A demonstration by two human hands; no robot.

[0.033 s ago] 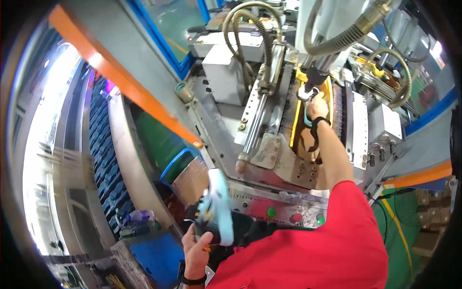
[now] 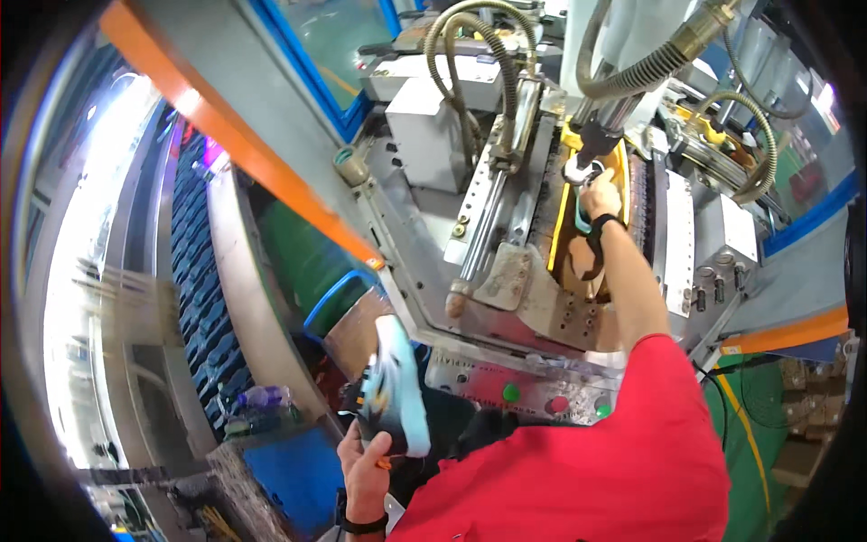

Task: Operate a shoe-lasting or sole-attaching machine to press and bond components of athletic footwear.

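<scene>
My left hand [image 2: 366, 474] is low in the middle, closed round the dark heel end of a shoe [image 2: 396, 397]. The shoe is held up with its pale blue sole facing right; its upper is blurred. My right hand [image 2: 601, 195] reaches far into the machine, fingers curled beside a shiny metal ring-shaped part [image 2: 580, 170] under a vertical rod. A teal piece [image 2: 582, 217] shows just below these fingers, against the yellow-edged slot [image 2: 558, 230]. What the right fingers grip is partly hidden.
Corrugated hoses [image 2: 470, 27] arch over the machine. A front panel carries a green button [image 2: 511, 393] and a red button [image 2: 557, 405]. An orange bar [image 2: 244, 144] slants across the left, beside a dark ridged conveyor [image 2: 208, 316]. A blue-topped surface [image 2: 289, 479] is at lower left.
The shoe in my left hand has tilted slightly and shifted a little left. The machine sits slightly farther right in the view. My right hand stays at the metal part.
</scene>
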